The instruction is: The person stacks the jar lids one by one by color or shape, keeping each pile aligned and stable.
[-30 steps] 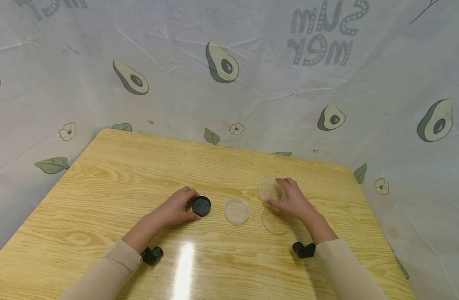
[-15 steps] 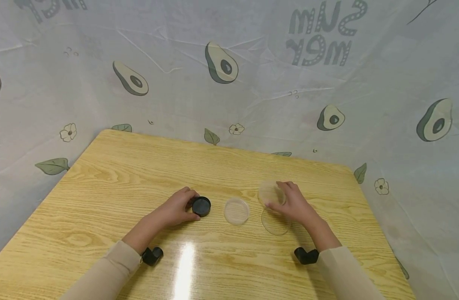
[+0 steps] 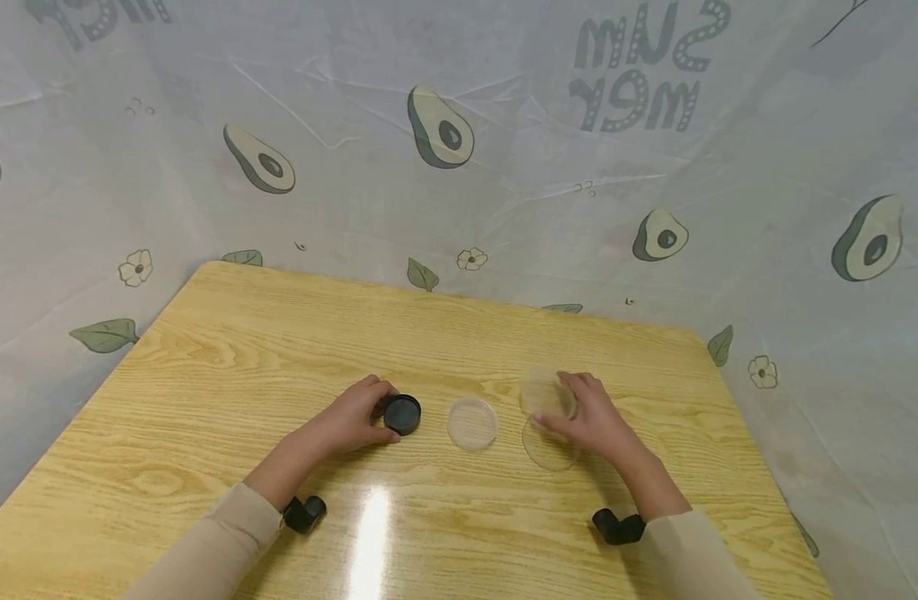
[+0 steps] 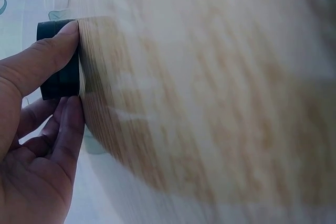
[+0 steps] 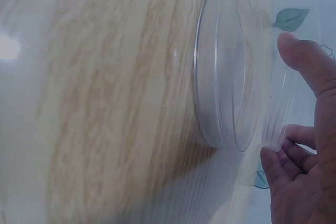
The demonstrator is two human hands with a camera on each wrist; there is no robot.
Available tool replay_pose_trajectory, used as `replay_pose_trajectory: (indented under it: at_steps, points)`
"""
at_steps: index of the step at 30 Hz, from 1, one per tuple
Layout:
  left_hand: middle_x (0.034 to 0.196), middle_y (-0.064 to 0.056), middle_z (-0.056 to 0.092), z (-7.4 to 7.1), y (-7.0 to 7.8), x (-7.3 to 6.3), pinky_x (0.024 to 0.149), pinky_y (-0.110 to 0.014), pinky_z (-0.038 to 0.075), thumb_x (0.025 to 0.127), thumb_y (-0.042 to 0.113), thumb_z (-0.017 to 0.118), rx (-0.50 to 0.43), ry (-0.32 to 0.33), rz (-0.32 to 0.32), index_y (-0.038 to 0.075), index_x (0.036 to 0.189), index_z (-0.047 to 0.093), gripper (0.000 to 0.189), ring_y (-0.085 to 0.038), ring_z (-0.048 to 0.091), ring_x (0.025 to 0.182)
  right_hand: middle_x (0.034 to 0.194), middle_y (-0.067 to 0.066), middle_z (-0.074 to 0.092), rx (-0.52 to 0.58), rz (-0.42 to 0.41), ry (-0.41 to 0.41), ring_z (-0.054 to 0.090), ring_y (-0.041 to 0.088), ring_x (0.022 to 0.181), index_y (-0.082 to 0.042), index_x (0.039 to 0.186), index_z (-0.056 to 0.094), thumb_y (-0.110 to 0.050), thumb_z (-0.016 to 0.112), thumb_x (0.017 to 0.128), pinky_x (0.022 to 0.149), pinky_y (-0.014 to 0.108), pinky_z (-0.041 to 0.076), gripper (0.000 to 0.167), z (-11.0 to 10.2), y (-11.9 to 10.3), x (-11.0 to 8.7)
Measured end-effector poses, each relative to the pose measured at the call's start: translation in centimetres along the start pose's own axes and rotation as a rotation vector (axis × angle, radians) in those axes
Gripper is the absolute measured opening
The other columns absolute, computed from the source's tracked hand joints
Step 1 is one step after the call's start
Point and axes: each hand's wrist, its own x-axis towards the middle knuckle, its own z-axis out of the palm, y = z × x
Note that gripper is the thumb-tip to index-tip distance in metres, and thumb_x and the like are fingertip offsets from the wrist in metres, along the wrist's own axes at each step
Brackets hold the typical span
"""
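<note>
My left hand [image 3: 351,419] holds a shallow round black container [image 3: 402,415] on the table, thumb on the near side and fingers on the far side. In the left wrist view the black container [image 4: 66,80] rests on the wood between thumb and fingertips. To its right lies a clear round dish [image 3: 473,423] resembling a petri dish. My right hand [image 3: 592,419] pinches another clear round dish [image 3: 543,390] by its edge, raised and tilted. Below and nearer me a larger clear dish [image 3: 552,455] lies on the table. The right wrist view shows this larger dish [image 5: 223,72] beside the held dish [image 5: 278,106].
The wooden table [image 3: 278,333] has a bright glare streak near its front. A pale printed cloth [image 3: 338,192] hangs behind and beside it. Black wrist cameras [image 3: 618,527] sit low under both forearms.
My right hand has shifted slightly toward me and to the right with the clear dish, bringing it more over the larger one. The left hand and black container have stayed put.
</note>
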Motion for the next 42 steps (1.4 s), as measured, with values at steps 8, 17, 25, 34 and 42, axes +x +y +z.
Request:
replay_pose_trajectory:
  at_steps: [8, 17, 25, 34, 42]
  points:
    - [0.106, -0.007, 0.059, 0.3, 0.0, -0.4, 0.083, -0.032, 0.048, 0.084, 0.02, 0.09, -0.028, -0.007, -0.022, 0.002, 0.125, 0.066, 0.051, -0.014, 0.053, 0.09, 0.151, 0.034, 0.045, 0.01, -0.004, 0.005, 0.045, 0.052, 0.138, 0.006, 0.155, 0.041, -0.044, 0.079, 0.093, 0.107, 0.07, 0.044, 0.089, 0.2, -0.1, -0.8]
    - [0.108, -0.008, 0.06, 0.2, 0.1, -0.5, 0.085, -0.034, 0.05, 0.084, 0.019, 0.09, -0.023, 0.002, -0.017, 0.002, 0.124, 0.066, 0.05, -0.015, 0.055, 0.092, 0.151, 0.034, 0.044, 0.02, -0.01, 0.014, 0.046, 0.053, 0.138, 0.007, 0.154, 0.042, -0.044, 0.08, 0.092, 0.106, 0.069, 0.045, 0.089, 0.1, -0.4, -1.4]
    - [0.107, -0.009, 0.06, 0.2, 0.2, -0.6, 0.083, -0.032, 0.049, 0.083, 0.018, 0.09, -0.012, 0.02, 0.008, 0.001, 0.122, 0.067, 0.048, -0.014, 0.054, 0.091, 0.149, 0.032, 0.046, 0.022, 0.0, 0.024, 0.047, 0.052, 0.138, 0.007, 0.154, 0.042, -0.043, 0.081, 0.091, 0.107, 0.069, 0.045, 0.089, 0.5, 0.1, -2.3]
    - [0.106, -0.008, 0.059, 0.1, 0.3, -0.5, 0.083, -0.032, 0.049, 0.083, 0.018, 0.09, -0.016, 0.016, 0.005, 0.002, 0.122, 0.066, 0.048, -0.014, 0.054, 0.091, 0.148, 0.031, 0.048, 0.02, -0.011, 0.045, 0.049, 0.05, 0.135, 0.006, 0.154, 0.043, -0.041, 0.082, 0.091, 0.105, 0.069, 0.046, 0.088, 0.8, 0.4, -3.0]
    - [0.107, -0.008, 0.06, 0.1, 0.3, -0.2, 0.084, -0.033, 0.049, 0.083, 0.019, 0.09, -0.013, 0.013, 0.003, 0.002, 0.123, 0.066, 0.049, -0.014, 0.054, 0.091, 0.145, 0.031, 0.05, 0.011, -0.019, 0.052, 0.05, 0.051, 0.133, 0.007, 0.152, 0.045, -0.041, 0.082, 0.09, 0.103, 0.068, 0.047, 0.087, 0.6, 0.4, -3.8]
